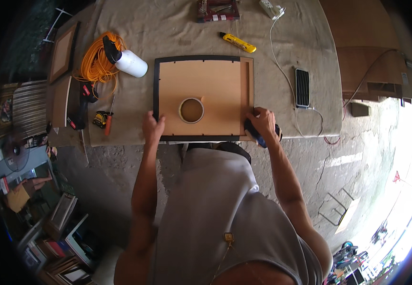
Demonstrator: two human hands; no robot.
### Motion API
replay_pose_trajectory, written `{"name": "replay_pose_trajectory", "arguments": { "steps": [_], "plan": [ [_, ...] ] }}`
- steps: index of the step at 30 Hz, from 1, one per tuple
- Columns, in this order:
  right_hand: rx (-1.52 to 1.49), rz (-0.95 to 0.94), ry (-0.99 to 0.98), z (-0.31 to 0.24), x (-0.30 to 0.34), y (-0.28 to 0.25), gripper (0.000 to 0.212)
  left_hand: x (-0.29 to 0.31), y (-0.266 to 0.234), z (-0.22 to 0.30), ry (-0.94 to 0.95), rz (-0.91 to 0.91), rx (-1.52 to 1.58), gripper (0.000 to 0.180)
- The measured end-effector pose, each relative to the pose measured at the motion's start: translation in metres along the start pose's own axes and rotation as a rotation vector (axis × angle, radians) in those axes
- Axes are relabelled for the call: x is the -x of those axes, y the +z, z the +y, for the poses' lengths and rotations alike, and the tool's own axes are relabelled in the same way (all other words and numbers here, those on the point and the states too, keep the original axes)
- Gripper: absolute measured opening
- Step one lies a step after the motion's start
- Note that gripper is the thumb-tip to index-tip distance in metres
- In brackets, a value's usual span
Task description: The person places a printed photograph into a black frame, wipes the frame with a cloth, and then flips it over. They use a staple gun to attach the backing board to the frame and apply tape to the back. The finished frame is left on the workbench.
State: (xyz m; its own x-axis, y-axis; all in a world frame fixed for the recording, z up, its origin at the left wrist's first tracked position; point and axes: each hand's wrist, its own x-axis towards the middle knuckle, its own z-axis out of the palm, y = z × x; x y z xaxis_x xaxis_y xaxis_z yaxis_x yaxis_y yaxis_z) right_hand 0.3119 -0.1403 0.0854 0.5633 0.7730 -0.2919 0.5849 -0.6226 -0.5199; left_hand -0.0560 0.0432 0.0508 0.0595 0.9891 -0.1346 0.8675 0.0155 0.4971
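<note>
A black picture frame lies face down on the cloth-covered table, with a brown backing board set in it, shifted a little to the right. A roll of tape sits on the board. My left hand presses on the frame's near left corner, fingers spread. My right hand rests at the near right corner, closed around a dark blue-and-black tool that is mostly hidden under the hand.
On the table lie a coil of orange cord, a white spray bottle, a tape measure, a screwdriver, a yellow utility knife, a phone on a white cable, and a red box. More frames stand on the floor at left.
</note>
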Motion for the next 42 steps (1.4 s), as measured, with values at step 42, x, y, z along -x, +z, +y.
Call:
{"name": "replay_pose_trajectory", "arguments": {
  "steps": [42],
  "plan": [
    [-0.090, 0.377, 0.289, -0.002, 0.001, -0.051, 0.040, -0.074, -0.009, 0.100, 0.390, -0.238, 0.326, 0.034]
  ]
}}
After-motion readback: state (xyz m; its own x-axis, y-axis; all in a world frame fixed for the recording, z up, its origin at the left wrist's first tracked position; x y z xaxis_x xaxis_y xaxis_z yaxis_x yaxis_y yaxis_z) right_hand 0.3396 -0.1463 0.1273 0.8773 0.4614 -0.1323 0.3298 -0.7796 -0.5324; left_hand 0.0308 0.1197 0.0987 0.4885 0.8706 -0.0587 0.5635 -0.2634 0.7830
